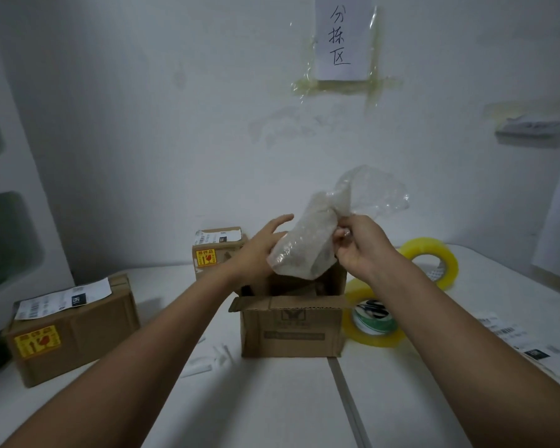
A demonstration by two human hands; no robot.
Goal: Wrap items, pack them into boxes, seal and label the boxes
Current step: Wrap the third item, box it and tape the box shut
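Bubble-wrapped item (299,245) is hanging over the open box (293,324); right hand (358,245) is pinching its wrap, left hand (259,247) is resting flat-fingered against it.

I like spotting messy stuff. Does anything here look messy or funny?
A little. The paper sign on the wall is stuck up with wrinkled, yellowed tape. The bubble-wrapped bundle over the open box has loose wrap flapping out the top. Small white paper scraps lie on the table.

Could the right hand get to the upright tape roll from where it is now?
Probably yes. The tape roll stands just right of the right hand with nothing between them, but that hand pinches the bubble-wrapped bundle and must release it first.
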